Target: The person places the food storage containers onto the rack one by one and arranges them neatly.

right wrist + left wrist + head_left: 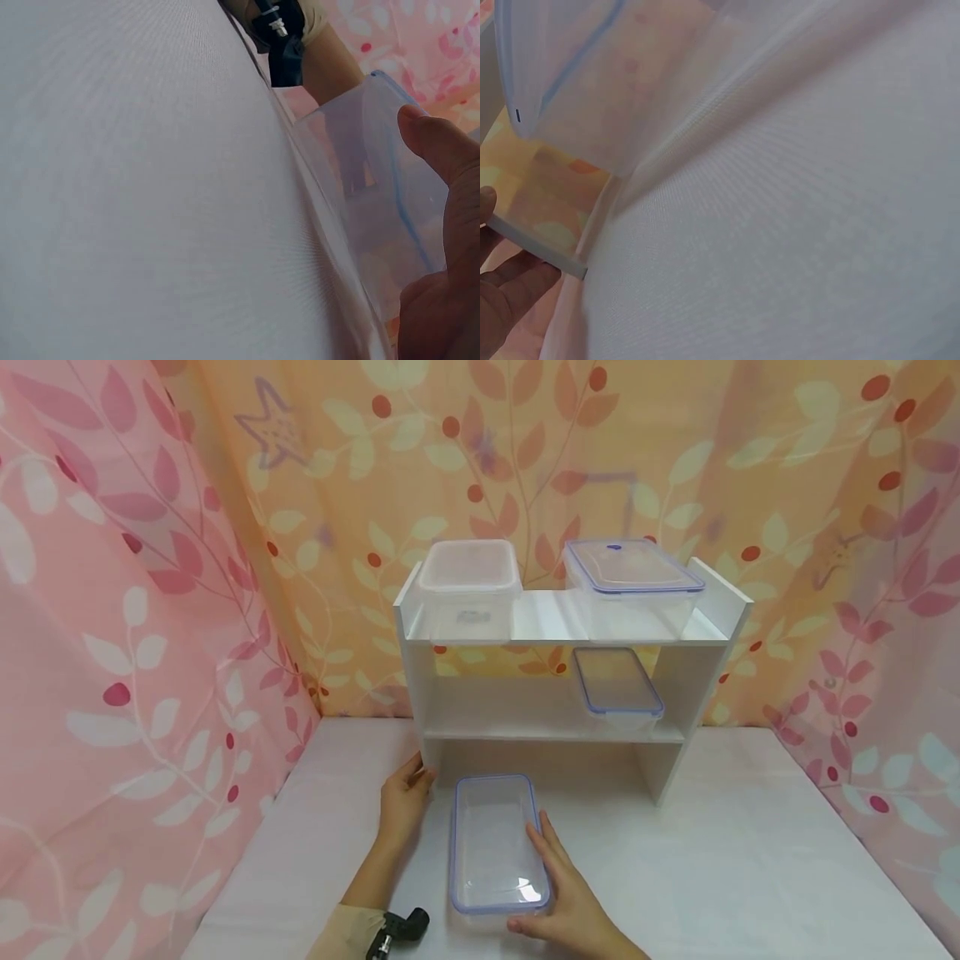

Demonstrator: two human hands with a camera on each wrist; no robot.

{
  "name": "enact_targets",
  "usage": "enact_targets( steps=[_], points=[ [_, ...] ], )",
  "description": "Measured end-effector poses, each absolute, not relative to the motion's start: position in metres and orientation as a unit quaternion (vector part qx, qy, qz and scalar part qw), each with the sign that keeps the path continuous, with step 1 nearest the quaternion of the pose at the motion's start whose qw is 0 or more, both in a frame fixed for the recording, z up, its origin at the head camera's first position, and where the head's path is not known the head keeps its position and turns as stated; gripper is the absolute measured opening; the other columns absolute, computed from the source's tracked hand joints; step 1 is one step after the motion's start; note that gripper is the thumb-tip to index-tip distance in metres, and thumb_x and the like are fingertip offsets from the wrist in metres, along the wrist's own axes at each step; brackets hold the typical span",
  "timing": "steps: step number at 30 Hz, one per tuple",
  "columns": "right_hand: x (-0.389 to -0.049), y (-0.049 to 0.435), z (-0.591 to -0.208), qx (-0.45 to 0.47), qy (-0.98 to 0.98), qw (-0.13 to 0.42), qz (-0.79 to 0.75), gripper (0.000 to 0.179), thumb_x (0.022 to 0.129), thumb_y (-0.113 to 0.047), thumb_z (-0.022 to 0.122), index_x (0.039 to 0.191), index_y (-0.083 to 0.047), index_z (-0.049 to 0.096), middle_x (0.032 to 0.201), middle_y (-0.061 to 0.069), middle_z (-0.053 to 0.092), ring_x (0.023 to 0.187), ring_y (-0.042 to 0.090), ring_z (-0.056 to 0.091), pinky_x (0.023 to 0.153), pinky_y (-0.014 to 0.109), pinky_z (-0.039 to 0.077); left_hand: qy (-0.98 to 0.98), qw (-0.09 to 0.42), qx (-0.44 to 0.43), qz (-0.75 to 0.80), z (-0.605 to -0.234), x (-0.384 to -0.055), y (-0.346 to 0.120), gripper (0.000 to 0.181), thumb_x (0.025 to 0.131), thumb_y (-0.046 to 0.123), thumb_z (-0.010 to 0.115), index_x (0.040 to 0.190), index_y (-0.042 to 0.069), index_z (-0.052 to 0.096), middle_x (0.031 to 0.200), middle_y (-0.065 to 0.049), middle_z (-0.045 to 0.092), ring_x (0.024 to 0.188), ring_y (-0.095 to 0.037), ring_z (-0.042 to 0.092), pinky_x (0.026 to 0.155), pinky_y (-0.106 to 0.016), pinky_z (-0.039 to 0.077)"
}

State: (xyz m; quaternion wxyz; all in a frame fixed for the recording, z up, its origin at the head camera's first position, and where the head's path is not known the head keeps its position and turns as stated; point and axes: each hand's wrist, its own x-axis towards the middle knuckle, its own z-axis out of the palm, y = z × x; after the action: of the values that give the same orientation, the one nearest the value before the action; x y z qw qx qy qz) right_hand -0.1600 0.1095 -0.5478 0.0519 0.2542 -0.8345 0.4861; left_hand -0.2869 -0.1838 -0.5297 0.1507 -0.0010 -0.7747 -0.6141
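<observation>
A clear plastic food container [497, 843] with a blue-rimmed lid sits on the white table in front of a white two-tier shelf [517, 735]. My right hand [566, 893] holds it at the near right corner, thumb along the near side and fingers on the right side. In the right wrist view the thumb [431, 139] lies against the clear wall. My left hand [402, 797] grips the bottom of the shelf's left side panel. Its fingers and thumb pinch the panel edge [536, 246] in the left wrist view.
On the shelf's top stand a container with a whitish lid [468, 589] and a larger blue-rimmed one [633, 589]. Another blue-rimmed container [618, 685] is on the middle tier, right side. Floral curtains [150, 652] surround the table [750, 860].
</observation>
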Motion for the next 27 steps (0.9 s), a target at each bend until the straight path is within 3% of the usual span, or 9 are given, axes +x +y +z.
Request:
enact_targets(
  steps=[4,8,11,18,27],
  points=[
    [-0.163,0.11,-0.548,0.258,-0.808,0.036,0.528,0.122,0.068,-0.03,0.098,0.163,-0.009,0.024,0.172,0.014,0.002,0.153,0.047,0.01,0.114,0.024,0.024,-0.772,0.157,-0.01,-0.616,-0.527,-0.287,-0.185,0.046,0.099,0.015,0.069,0.143,0.004,0.059,0.141,-0.017,0.063,0.122,-0.032,0.066,0.091,-0.041,0.06],
    [-0.163,0.11,-0.548,0.262,-0.772,0.013,0.579,0.122,0.068,-0.02,0.098,0.164,-0.012,0.023,0.172,0.014,-0.003,0.153,0.047,0.004,0.114,0.036,0.037,-0.772,0.156,-0.005,-0.616,-0.526,-0.286,-0.185,0.047,0.1,0.014,0.068,0.144,0.005,0.058,0.14,-0.018,0.062,0.122,-0.033,0.066,0.09,-0.039,0.06],
    [-0.162,0.11,-0.547,0.264,-0.756,0.008,0.599,0.121,0.069,-0.015,0.097,0.164,-0.018,0.023,0.173,0.013,-0.004,0.152,0.05,0.003,0.112,0.042,0.04,-0.773,0.154,0.0,-0.615,-0.525,-0.284,-0.183,0.046,0.1,0.012,0.068,0.144,0.002,0.058,0.141,-0.019,0.061,0.122,-0.035,0.065,0.091,-0.041,0.06],
    [-0.155,0.11,-0.54,0.269,-0.733,-0.001,0.625,0.116,0.073,-0.013,0.094,0.164,-0.012,0.022,0.172,0.013,-0.006,0.151,0.049,-0.001,0.11,0.02,0.037,-0.78,0.144,-0.006,-0.609,-0.503,-0.269,-0.179,0.045,0.1,0.005,0.066,0.142,-0.006,0.055,0.141,-0.024,0.059,0.122,-0.037,0.065,0.091,-0.042,0.06],
    [-0.148,0.111,-0.52,0.257,-0.725,-0.013,0.639,0.115,0.072,-0.006,0.093,0.164,-0.016,0.024,0.173,0.004,-0.005,0.152,0.047,0.001,0.108,0.021,0.041,-0.775,0.138,-0.016,-0.617,-0.489,-0.26,-0.176,0.047,0.099,0.005,0.066,0.143,-0.006,0.054,0.14,-0.027,0.059,0.122,-0.039,0.064,0.092,-0.044,0.059]
  ],
)
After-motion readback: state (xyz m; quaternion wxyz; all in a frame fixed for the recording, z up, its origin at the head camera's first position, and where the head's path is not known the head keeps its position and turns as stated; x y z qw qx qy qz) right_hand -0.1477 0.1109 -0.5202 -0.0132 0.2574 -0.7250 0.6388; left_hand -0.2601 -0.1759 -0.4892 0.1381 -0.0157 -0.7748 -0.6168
